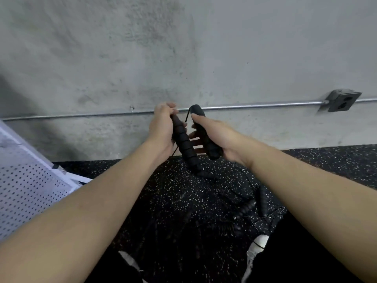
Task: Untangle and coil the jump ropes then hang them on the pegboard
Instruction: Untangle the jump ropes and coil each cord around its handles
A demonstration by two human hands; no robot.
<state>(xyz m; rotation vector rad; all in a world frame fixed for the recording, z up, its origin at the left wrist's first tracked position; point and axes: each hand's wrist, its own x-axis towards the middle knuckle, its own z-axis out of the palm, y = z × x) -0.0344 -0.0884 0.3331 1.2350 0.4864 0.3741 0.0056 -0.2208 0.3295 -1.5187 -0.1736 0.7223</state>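
Both hands are raised in front of a concrete wall. My left hand (162, 127) grips the upper end of a thick black beaded jump rope (186, 147), which hangs down to the floor. My right hand (216, 137) grips a smooth black jump rope handle (201, 124), thumb lying along it; a thin black cord (187, 115) loops from the handle's top. More black rope (247, 208) lies tangled on the speckled floor below my right forearm. The white pegboard (30, 193) leans at the left edge.
A metal conduit (255, 106) runs along the wall to an outlet box (341, 101) at the right. The floor is black speckled rubber (163, 201). My shoes (259, 243) show at the bottom.
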